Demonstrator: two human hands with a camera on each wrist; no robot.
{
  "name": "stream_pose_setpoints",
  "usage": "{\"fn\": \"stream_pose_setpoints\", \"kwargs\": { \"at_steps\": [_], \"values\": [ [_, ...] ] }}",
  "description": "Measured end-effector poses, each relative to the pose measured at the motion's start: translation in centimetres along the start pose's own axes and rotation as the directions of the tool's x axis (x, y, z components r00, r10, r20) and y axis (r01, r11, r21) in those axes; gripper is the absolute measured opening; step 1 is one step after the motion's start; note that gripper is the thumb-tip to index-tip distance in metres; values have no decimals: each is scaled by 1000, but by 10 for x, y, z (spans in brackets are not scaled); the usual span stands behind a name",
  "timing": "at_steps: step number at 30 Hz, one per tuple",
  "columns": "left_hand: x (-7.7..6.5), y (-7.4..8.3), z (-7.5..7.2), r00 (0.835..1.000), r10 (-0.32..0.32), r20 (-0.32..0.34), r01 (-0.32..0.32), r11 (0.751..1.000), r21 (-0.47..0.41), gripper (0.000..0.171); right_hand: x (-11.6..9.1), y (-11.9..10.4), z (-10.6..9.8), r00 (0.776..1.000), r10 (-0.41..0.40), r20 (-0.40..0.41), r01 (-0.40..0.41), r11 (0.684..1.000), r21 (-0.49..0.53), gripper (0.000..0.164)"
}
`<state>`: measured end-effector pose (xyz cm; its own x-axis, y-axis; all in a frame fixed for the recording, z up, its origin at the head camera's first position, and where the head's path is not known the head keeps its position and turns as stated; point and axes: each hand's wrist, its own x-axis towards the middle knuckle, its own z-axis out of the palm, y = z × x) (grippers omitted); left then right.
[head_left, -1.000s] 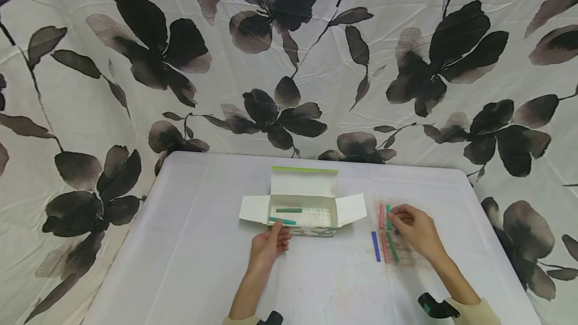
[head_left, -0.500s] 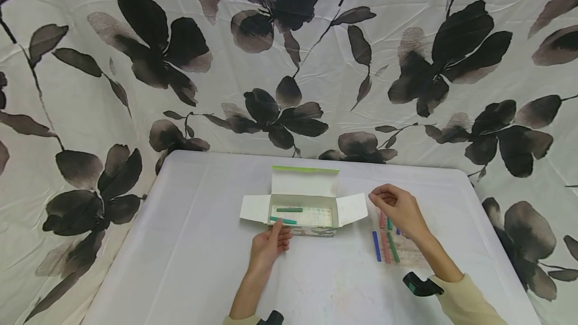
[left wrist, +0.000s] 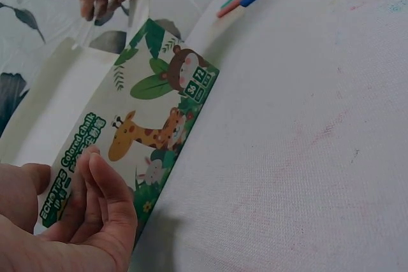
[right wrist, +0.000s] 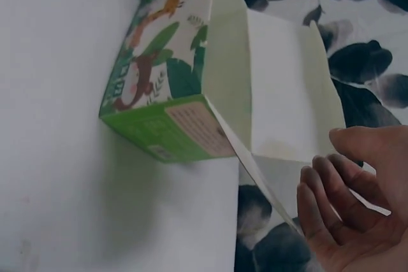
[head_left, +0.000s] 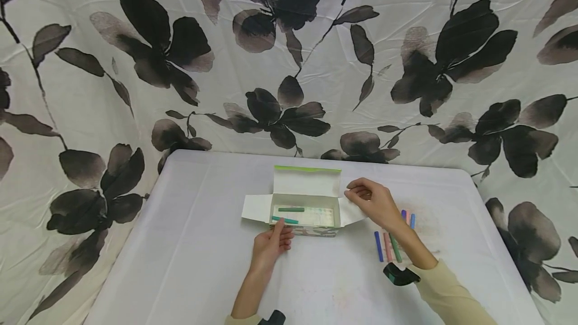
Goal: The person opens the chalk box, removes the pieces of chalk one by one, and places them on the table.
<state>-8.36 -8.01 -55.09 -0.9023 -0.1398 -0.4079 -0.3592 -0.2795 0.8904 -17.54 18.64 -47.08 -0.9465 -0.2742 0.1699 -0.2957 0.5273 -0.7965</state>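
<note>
An open box marked "Colored chalk" (head_left: 311,232) stands on the table with its lid raised and side flaps spread. Inside lie a dark green chalk stick (head_left: 291,209) and a teal one (head_left: 285,219). My left hand (head_left: 268,250) grips the box's front wall, thumb over the top edge and fingers against the printed front (left wrist: 146,132). Over the box's right flap hovers my right hand (head_left: 375,204), its fingers bent towards the thumb. In the right wrist view, no chalk shows at the right hand's fingers (right wrist: 322,186); whether they pinch something is unclear.
Right of the box lie a blue chalk stick (head_left: 378,246), a pink one (head_left: 388,247) and a green one (head_left: 396,248). Several more sit behind them, including a light blue one (head_left: 413,220), partly hidden by the right arm. White cloth covers the table (head_left: 198,214); floral fabric (head_left: 361,79) hangs behind.
My right hand has moved left, from beside a green chalk stick to over the box's right flap. My left hand stays on the box.
</note>
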Motion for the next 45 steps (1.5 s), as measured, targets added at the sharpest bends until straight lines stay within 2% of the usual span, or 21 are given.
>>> {"fn": "stream_pose_setpoints", "kwargs": {
  "at_steps": [8,18,25,34,41,45],
  "values": [
    [-1,1,0,1000,5,-7,-6,1000,-12,54,11,-9,25,997,-58,41,56,998,36,18],
    [0,-1,0,1000,5,-1,-5,1000,-8,54,18,-13,59,983,-86,160,71,993,98,24],
    [0,0,1,1000,9,-10,-9,1000,-9,54,24,-11,81,955,-169,244,140,982,130,28],
    [-1,1,1,1000,1,9,-1,1000,-11,55,30,-12,104,926,-186,327,163,982,99,27],
    [-1,0,1,1000,9,-2,-9,1000,-16,55,34,-11,120,879,-246,408,232,969,86,22],
    [0,-1,1,1000,17,4,-17,999,-30,53,38,-12,126,862,-256,438,261,964,50,21]
  ]
}}
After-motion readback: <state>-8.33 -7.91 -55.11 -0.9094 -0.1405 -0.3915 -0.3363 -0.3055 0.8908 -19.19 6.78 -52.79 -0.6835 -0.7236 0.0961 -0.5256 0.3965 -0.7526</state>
